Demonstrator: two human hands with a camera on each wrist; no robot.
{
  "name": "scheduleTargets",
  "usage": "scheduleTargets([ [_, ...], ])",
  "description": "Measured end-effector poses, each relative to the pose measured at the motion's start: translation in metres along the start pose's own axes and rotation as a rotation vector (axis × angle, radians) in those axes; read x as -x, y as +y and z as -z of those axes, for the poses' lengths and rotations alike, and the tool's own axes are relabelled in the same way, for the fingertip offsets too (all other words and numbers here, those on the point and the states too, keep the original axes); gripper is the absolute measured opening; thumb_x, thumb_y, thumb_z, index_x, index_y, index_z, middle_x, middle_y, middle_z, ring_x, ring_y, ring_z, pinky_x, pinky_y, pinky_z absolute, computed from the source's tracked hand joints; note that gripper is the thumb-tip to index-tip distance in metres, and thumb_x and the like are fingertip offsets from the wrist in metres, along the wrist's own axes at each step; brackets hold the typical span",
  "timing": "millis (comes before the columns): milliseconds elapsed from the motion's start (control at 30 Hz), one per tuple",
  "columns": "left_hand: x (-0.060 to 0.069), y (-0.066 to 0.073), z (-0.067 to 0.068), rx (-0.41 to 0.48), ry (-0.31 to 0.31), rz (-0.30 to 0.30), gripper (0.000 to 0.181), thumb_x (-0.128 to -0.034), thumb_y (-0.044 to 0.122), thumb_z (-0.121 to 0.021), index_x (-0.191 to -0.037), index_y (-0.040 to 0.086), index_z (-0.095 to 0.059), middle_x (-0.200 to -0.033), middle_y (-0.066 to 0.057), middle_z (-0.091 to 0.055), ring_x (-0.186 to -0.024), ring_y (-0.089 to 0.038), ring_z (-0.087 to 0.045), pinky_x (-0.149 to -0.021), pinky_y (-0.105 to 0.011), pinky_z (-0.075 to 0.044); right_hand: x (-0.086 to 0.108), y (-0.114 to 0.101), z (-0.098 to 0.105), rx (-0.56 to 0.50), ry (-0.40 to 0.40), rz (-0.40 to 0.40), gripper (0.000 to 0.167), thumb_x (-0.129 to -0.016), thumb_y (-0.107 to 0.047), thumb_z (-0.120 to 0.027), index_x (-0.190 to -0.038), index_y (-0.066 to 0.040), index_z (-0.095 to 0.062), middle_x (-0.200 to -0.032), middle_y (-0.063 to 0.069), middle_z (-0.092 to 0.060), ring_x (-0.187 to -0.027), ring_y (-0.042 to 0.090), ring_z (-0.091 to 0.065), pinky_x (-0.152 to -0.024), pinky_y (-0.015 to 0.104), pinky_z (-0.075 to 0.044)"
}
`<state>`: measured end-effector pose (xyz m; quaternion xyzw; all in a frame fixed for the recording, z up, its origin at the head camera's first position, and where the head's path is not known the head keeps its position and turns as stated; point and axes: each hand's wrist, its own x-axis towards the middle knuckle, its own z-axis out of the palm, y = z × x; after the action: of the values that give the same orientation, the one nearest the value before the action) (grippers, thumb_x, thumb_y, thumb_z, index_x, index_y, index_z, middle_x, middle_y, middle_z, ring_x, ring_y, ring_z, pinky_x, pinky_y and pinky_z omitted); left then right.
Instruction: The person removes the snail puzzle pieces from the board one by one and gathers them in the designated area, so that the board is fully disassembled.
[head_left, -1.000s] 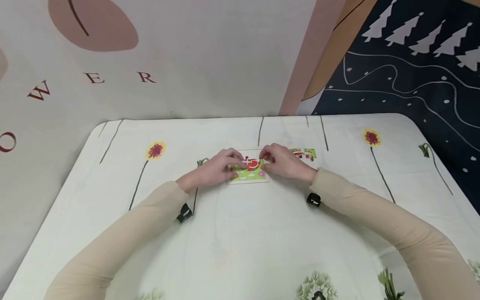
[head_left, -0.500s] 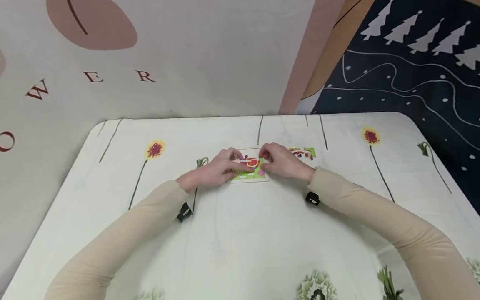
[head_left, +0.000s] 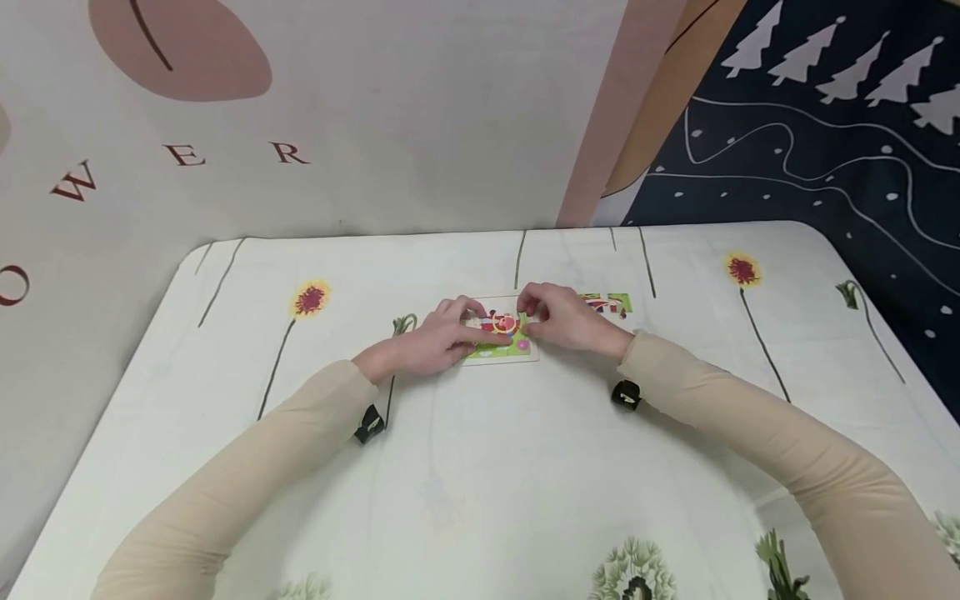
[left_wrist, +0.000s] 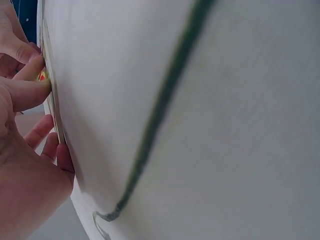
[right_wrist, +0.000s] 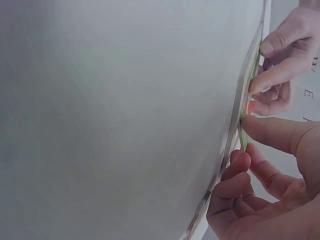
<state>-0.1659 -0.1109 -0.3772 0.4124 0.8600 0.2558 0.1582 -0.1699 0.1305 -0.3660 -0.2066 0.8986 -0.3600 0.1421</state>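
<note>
A small jigsaw puzzle board [head_left: 532, 359] lies on the table, with a green and red cartoon picture [head_left: 517, 340] in its pale frame. My left hand [head_left: 427, 340] rests over its left side, fingers extended and pressing on the picture. At the board's right edge, my right hand [head_left: 566, 319] pinches a thin green-edged puzzle piece [right_wrist: 244, 139] between thumb and fingers, slightly tilted in the right wrist view. Both hands meet close together at the board [left_wrist: 56, 115] in the left wrist view. Fingers hide part of the picture.
Several loose puzzle pieces [head_left: 619, 302] lie together just beyond the right hand. A white flower-printed cloth [head_left: 480, 467] covers the table, which meets a printed wall [head_left: 420, 167] at the back. A black wrist camera [head_left: 626, 394] sits under the right sleeve.
My left hand's fingers have shifted slightly to the right across the picture. The right hand stays at the board's right edge with only tiny movement.
</note>
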Motion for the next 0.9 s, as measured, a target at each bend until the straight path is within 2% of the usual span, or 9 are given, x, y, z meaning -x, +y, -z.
scheduleTargets([
  [267,-0.0008,-0.0019,-0.0006,0.001,-0.007,0.012,0.046,-0.0950,0.001,-0.050,-0.130,0.028,-0.064,-0.138,-0.012,-0.036,-0.117,-0.032,-0.033,-0.095,-0.050,-0.029,0.0001,0.0025,0.0017,-0.042,0.034,0.015,0.013,-0.087,0.003,-0.062,-0.097,-0.005,-0.062,-0.092,0.008,-0.060,-0.082,0.023,-0.056,-0.076,0.036,-0.044],
  [467,-0.0011,-0.0002,0.0001,-0.006,-0.016,0.024,0.047,-0.0948,0.001,-0.050,-0.130,0.028,-0.064,-0.138,-0.013,-0.035,-0.119,-0.033,-0.032,-0.096,-0.052,-0.028,0.0003,0.0016,0.0018,-0.055,0.029,-0.005,0.012,-0.089,0.001,-0.062,-0.098,-0.007,-0.062,-0.098,0.011,-0.065,-0.088,0.024,-0.060,-0.080,0.037,-0.046],
  [900,-0.0013,0.0006,-0.0004,-0.026,-0.024,0.032,0.047,-0.0954,0.002,-0.049,-0.131,0.030,-0.063,-0.139,-0.012,-0.035,-0.118,-0.032,-0.032,-0.094,-0.051,-0.029,0.0037,0.0010,0.0032,-0.102,0.071,0.034,0.009,-0.089,0.002,-0.062,-0.091,-0.006,-0.064,-0.087,0.006,-0.064,-0.083,0.021,-0.057,-0.077,0.035,-0.042],
])
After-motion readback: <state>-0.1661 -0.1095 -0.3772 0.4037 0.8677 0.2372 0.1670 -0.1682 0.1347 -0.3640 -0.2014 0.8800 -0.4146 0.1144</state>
